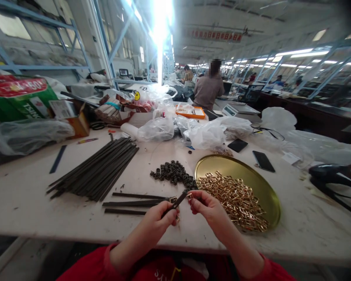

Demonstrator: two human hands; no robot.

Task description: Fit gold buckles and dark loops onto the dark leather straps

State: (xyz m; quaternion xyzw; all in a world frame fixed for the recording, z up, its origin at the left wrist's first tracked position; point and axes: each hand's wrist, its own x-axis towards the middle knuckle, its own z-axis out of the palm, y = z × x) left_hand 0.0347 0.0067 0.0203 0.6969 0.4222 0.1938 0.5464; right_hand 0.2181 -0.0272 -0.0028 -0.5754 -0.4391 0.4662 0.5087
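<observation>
Beneath both hands lies the pale, scuffed table (152,160). Right of and beyond the grip is one oval gold tray (269,187), shiny and smooth, holding a heap of gold buckles (236,199), open-framed and too many to count. Left of the grip fans one large pile of dark strips (96,168), flat, matte and uncountable; nearer, beside the left hand (162,216), lie at least three loose dark strips (134,194). Just beyond the grip is one heap of small dark loops (172,171), also uncountable. The left hand closes thumb and fingers round one narrow dark strap (179,199), slanting up toward the right hand (209,208). The right hand pinches one small, glossy gold buckle (190,196) just beside the strap's tip; whether they touch is unclear.
</observation>
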